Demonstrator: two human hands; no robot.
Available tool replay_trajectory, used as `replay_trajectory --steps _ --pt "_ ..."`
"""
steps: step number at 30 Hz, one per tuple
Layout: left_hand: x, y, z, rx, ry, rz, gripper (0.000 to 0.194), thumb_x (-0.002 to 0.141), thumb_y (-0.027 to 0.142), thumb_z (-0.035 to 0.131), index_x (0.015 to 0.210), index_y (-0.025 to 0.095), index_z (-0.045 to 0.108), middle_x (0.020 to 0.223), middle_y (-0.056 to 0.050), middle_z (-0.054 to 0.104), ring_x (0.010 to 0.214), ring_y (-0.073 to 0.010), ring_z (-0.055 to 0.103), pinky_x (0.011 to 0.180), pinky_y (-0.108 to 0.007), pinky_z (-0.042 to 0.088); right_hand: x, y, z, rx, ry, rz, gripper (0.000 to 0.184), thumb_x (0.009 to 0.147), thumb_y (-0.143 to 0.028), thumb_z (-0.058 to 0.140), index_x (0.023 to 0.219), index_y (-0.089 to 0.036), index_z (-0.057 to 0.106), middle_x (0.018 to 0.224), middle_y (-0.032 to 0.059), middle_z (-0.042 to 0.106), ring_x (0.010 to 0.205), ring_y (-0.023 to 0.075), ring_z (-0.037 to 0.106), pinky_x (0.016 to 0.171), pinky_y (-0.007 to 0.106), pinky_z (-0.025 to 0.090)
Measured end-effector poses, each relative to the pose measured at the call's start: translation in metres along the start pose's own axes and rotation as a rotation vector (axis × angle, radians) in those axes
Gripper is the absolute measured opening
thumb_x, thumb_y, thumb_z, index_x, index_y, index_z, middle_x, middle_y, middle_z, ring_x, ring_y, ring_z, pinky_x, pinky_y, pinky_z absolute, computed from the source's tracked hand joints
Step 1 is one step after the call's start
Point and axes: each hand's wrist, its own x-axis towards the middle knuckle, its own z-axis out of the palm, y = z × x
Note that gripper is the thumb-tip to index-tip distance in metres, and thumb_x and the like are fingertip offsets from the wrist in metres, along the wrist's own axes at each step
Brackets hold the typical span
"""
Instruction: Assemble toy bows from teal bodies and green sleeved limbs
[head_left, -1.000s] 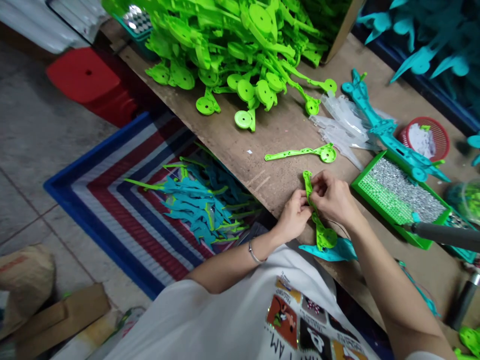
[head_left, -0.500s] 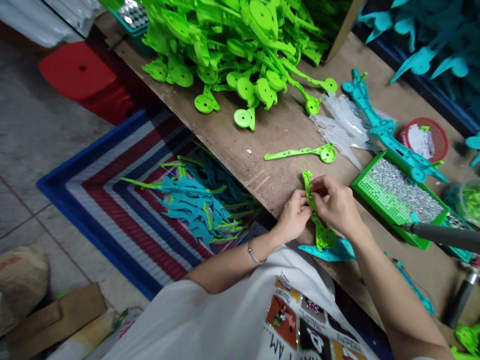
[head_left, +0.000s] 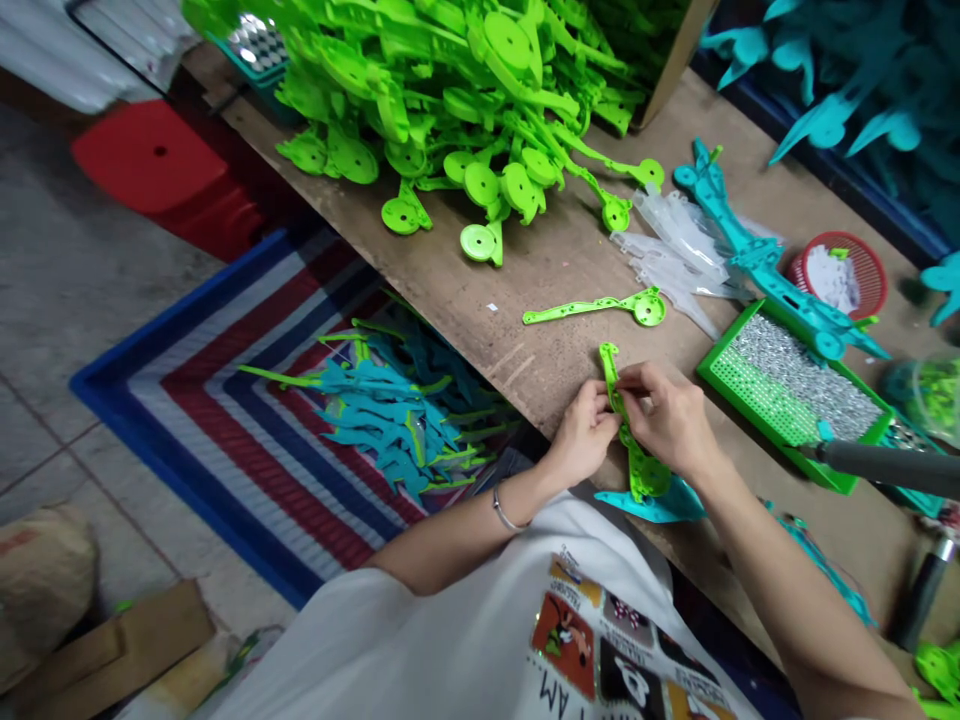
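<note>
Between my hands is a long lime-green plastic part (head_left: 638,468) with a round end, lying lengthwise near the table's front edge. My left hand (head_left: 583,436) grips its left side with fingers closed. My right hand (head_left: 670,415) is closed in a pinch against its middle from the right; whether a small piece sits between those fingertips is hidden. Beneath the round end lies a teal plastic part (head_left: 679,503). Just beyond my hands, a second lime-green part (head_left: 592,306) with a round end rests flat on the table.
A green basket (head_left: 776,440) of small metal screws stands to the right, a grey screwdriver-like tool (head_left: 885,465) over its near corner. Further back are clear plastic pieces (head_left: 675,250), a red basket (head_left: 874,275) and a heap of lime-green parts (head_left: 420,90). A striped, blue-rimmed bin (head_left: 187,490) sits lower left.
My right fingers have shifted slightly along the lime-green part, while my left hand keeps its hold. The whole view has moved a little.
</note>
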Motion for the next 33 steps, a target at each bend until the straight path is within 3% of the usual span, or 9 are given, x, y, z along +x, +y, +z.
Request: replay_trajectory --steps 6,10,14,17,19,26,33 --pt "-0.003 0.007 0.000 0.099 0.017 0.037 0.028 0.086 0.012 0.060 0.112 0.020 0.054 0.098 -0.003 0.070 0.088 -0.0149 0.066 0.081 -0.026 0.052 -0.016 -0.013 0.005 -0.326 -0.125 -0.132 0.018 0.098 -0.011 0.045 0.104 -0.019 0.060 0.084 0.0071 0.073 0.073 0.0198 0.068 0.060 0.028 0.042" --pt "-0.005 0.011 -0.001 0.229 0.082 0.121 0.022 0.084 0.012 0.062 0.103 0.020 0.057 0.095 -0.001 0.067 0.091 -0.0160 0.064 0.084 -0.026 0.050 -0.015 -0.027 0.007 -0.476 -0.204 -0.216 0.016 0.098 -0.010 0.047 0.100 -0.019 0.060 0.093 0.0114 0.072 0.085 0.0236 0.067 0.064 0.030 0.043" --pt "-0.005 0.010 0.000 0.078 0.020 0.022 0.025 0.085 0.016 0.063 0.109 0.021 0.054 0.099 -0.002 0.069 0.090 -0.0159 0.066 0.080 -0.026 0.052 -0.014 -0.011 0.001 -0.219 -0.183 -0.141 0.025 0.097 -0.011 0.049 0.117 -0.020 0.062 0.100 0.0095 0.075 0.091 0.0227 0.071 0.073 0.030 0.052" --pt "-0.005 0.011 0.002 -0.085 -0.056 -0.074 0.032 0.089 0.022 0.064 0.116 0.022 0.049 0.116 -0.006 0.069 0.094 -0.0162 0.070 0.080 -0.029 0.055 -0.021 0.012 -0.008 0.134 -0.019 0.029 0.034 0.099 -0.016 0.049 0.130 -0.022 0.060 0.115 0.0065 0.076 0.101 0.0189 0.074 0.087 0.031 0.057" --pt "-0.006 0.014 0.002 -0.125 -0.069 -0.109 0.033 0.090 0.026 0.067 0.116 0.022 0.048 0.124 -0.008 0.067 0.095 -0.0170 0.073 0.084 -0.032 0.057 -0.031 0.025 -0.014 0.237 0.069 0.134 0.030 0.099 -0.022 0.050 0.125 -0.022 0.065 0.122 0.0064 0.075 0.108 0.0198 0.073 0.094 0.035 0.058" --pt "-0.005 0.024 0.005 -0.144 -0.009 -0.168 0.032 0.090 0.032 0.068 0.112 0.020 0.048 0.119 -0.011 0.071 0.093 -0.0210 0.076 0.087 -0.039 0.058 -0.073 0.035 -0.024 0.190 -0.014 0.246 0.028 0.099 -0.025 0.050 0.115 -0.021 0.074 0.111 0.0064 0.079 0.100 0.0227 0.076 0.093 0.040 0.058" --pt "-0.009 0.020 0.005 -0.077 -0.068 -0.108 0.059 0.075 0.020 0.082 0.120 0.021 0.045 0.130 -0.011 0.066 0.101 -0.0231 0.076 0.091 -0.039 0.057 -0.085 0.014 -0.023 0.118 -0.038 0.294 0.028 0.102 -0.033 0.051 0.112 -0.023 0.075 0.111 0.0083 0.079 0.104 0.0256 0.074 0.093 0.040 0.053"
